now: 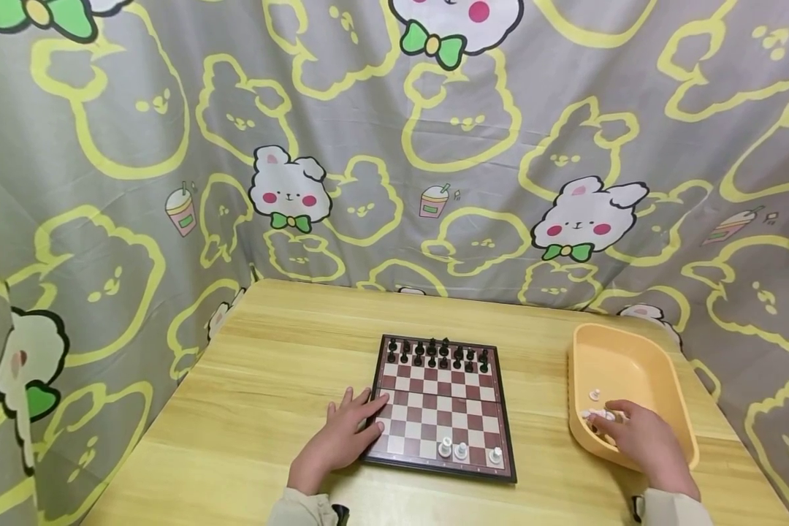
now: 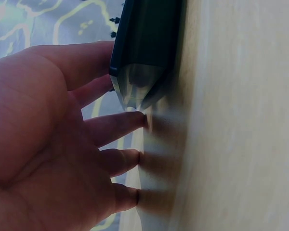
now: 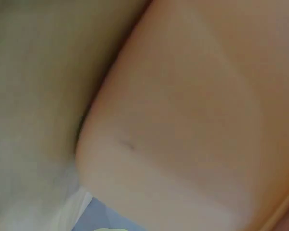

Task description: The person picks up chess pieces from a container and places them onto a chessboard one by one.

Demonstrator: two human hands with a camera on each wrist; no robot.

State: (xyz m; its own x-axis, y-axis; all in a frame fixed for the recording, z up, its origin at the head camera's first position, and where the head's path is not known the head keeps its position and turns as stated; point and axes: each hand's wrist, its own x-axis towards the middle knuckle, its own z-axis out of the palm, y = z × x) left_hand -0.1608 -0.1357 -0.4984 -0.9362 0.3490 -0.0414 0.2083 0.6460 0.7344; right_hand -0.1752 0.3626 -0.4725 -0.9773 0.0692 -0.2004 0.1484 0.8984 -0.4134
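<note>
A brown-and-white chessboard point(image 1: 427, 413) lies on the table. Along its far side stand two rows of black chess pieces point(image 1: 432, 353); near its front edge are three white chess pieces point(image 1: 461, 451). My left hand point(image 1: 338, 435) rests at the board's left edge, thumb and index finger on the board. In the left wrist view, the other fingers of that hand point(image 2: 43, 130) touch the table beside the board's dark side point(image 2: 149, 33). My right hand point(image 1: 647, 435) reaches into an orange tray point(image 1: 680, 391), its fingertips at several white pieces point(image 1: 598, 415). Whether it pinches one is hidden.
Another white piece point(image 1: 595, 394) lies apart in the tray, farther back. The tray's wall point(image 3: 173, 125) fills most of the right wrist view. A patterned curtain point(image 1: 368, 183) hangs behind and beside the wooden table point(image 1: 250, 409).
</note>
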